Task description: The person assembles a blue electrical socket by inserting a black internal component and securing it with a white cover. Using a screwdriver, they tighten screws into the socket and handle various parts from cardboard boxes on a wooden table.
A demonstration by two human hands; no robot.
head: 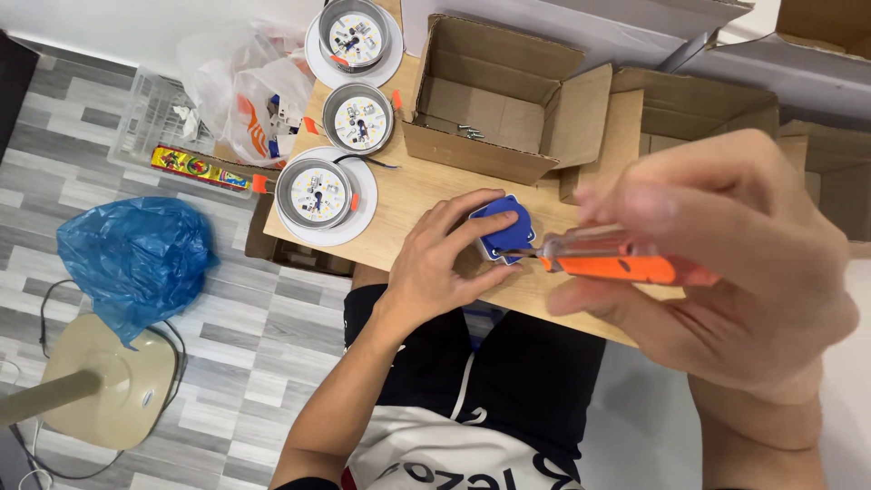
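My left hand [434,263] lies over the blue part [506,229] at the near edge of the table [426,186], fingers curled and pressed on it from the left, thumb along its lower side. I judge that grip pins the part flat so it cannot turn under the tool. My right hand [726,263] is raised close to the camera and blurred; its fingers are wrapped tight round the orange handle of the screwdriver [617,259], held nearly level with the shaft pointing left. The tip meets the right edge of the part, though I cannot tell whether it sits in a screw.

Three round lamps [316,193] stand in a row up the left of the table, faces up, so their boards show. An open box [499,100] sits just behind the part with a few small screws [470,132] on its floor, within easy reach. On the floor to the left are a blue bag [136,259], a clear bag [240,86] and a fan base [113,386].
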